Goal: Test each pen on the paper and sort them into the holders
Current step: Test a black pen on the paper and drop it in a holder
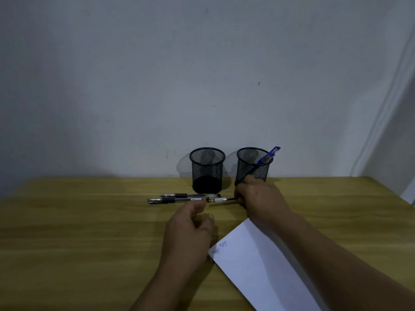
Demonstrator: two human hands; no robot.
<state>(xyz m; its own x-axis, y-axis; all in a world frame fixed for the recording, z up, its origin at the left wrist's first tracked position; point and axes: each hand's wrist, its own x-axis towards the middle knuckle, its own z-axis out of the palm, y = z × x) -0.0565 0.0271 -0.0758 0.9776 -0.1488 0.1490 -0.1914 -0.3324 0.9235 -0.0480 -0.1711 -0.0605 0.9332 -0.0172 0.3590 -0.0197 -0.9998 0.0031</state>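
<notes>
Two black mesh holders stand at the back of the wooden desk. The left holder [207, 169] looks empty; the right holder [253, 164] has a blue pen [268, 157] leaning in it. Two black-capped clear pens [177, 200] lie side by side in front of the left holder. My right hand [258, 196] is closed around one end of a third clear pen [221, 200] that lies level just above the desk. My left hand [193, 223] hovers under that pen's free end with thumb and fingers curled, touching or nearly touching it. White paper [251, 261] with small blue scribbles lies beneath my right forearm.
The wooden desk [78, 232] reaches back to a plain grey wall. Its right edge falls away at the far right. A pale door or wall trim runs down the right side.
</notes>
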